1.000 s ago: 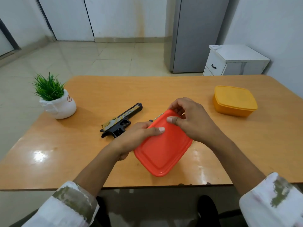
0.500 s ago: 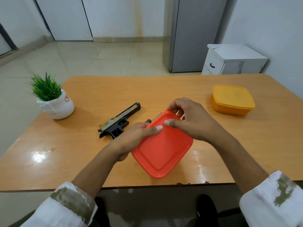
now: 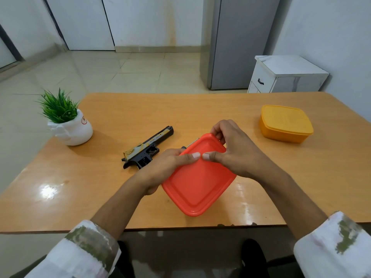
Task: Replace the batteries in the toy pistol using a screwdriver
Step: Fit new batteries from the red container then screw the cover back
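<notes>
Both hands grip a red box point(image 3: 198, 181) tilted over the table point(image 3: 100, 197); the toy pistol point(image 3: 148, 149) lies just left of them.
The left hand point(image 3: 168, 167) curls round the box's left edge and the right hand point(image 3: 239, 151) curls over its far corner, both thumbs pressed on the lid with their tips almost meeting. The pistol lies flat just beyond the left hand, its barrel pointing away. A screwdriver point(image 3: 190, 143) shows only as a short piece past the left knuckles, the rest hidden by the box and hands. Well to the right of the right hand sits a closed yellow box point(image 3: 286, 123); far left of the left hand stands a potted plant point(image 3: 69, 125).
</notes>
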